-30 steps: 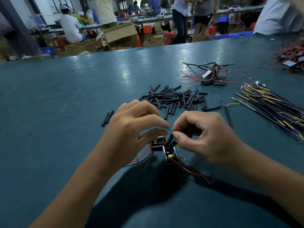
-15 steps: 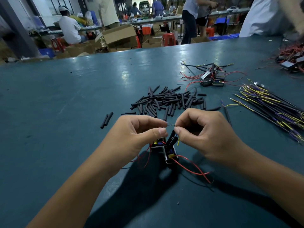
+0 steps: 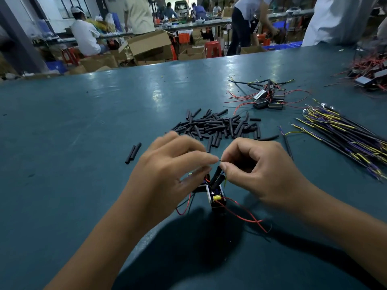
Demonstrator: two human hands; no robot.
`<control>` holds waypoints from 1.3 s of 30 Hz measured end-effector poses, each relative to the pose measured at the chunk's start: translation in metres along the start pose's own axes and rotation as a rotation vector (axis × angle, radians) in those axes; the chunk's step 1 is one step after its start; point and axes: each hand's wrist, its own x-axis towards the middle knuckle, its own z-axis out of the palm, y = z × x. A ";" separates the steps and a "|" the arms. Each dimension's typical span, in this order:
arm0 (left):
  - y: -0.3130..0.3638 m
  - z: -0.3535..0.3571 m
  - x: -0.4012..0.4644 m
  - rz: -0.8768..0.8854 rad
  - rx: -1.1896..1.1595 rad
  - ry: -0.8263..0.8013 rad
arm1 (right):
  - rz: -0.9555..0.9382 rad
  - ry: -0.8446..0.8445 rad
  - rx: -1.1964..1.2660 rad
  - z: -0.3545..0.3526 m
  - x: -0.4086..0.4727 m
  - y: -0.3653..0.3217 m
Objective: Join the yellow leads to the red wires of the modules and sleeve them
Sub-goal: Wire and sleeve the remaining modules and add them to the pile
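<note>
Left hand (image 3: 167, 174) and right hand (image 3: 257, 172) raised together just above the green table (image 3: 83, 143), fingertips almost meeting. Both pinched closed on a short bare wire joint (image 3: 219, 160), running roughly left to right between the thumb-and-forefinger pairs; too small and blurred to tell which strand is which.

Below the fingers, two small black modules (image 3: 216, 198) hanging side by side, close over the table or touching it, cannot tell which. Nearer module upright, open face toward the camera, a yellow part visible inside. Two black sleeves (image 3: 216, 177) rising from it, long axes tilted up and slightly right toward the pinch. Thin red wires (image 3: 245, 217) trailing from the modules across the table, one loop to the right, another to the lower left.

Beyond the hands, a loose heap of black sleeving pieces (image 3: 217, 126), lying mostly flat at mixed angles; two more pieces (image 3: 133, 153) apart on the left, parallel. Far right, a bundle of yellow leads (image 3: 343, 135), long axes running from upper left to lower right. Behind the heap, a cluster of further modules (image 3: 268, 99) with red wires fanned out.
</note>
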 end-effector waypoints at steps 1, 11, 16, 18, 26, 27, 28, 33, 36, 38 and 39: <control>-0.001 0.000 0.000 0.019 0.072 0.038 | -0.015 -0.005 -0.007 0.000 0.000 -0.001; 0.000 -0.002 -0.002 0.093 0.267 0.087 | -0.062 -0.045 -0.027 0.002 -0.003 -0.003; 0.000 0.000 -0.004 0.156 0.336 0.115 | -0.060 -0.034 -0.016 0.002 -0.003 -0.003; 0.000 0.002 -0.004 0.139 0.326 0.108 | -0.067 -0.024 -0.025 0.002 -0.002 -0.003; 0.016 0.011 -0.004 -0.428 -0.329 -0.033 | -0.202 0.053 -0.222 0.004 -0.005 -0.004; 0.017 0.011 -0.004 -0.531 -0.443 -0.045 | -0.217 0.056 -0.241 0.004 -0.005 -0.004; 0.018 0.011 -0.004 -0.644 -0.577 -0.050 | -0.234 0.057 -0.263 0.004 -0.006 -0.004; 0.022 0.016 -0.002 -1.109 -1.165 -0.101 | -0.284 0.072 -0.317 0.005 -0.006 -0.005; 0.023 0.016 -0.001 -0.971 -0.997 -0.048 | -0.240 0.065 -0.219 0.005 -0.005 -0.003; 0.021 0.011 0.001 -0.725 -0.732 0.001 | -0.201 0.064 -0.149 0.002 -0.003 -0.002; 0.017 0.008 0.003 -0.617 -0.614 0.019 | -0.190 0.069 -0.136 0.001 -0.002 -0.002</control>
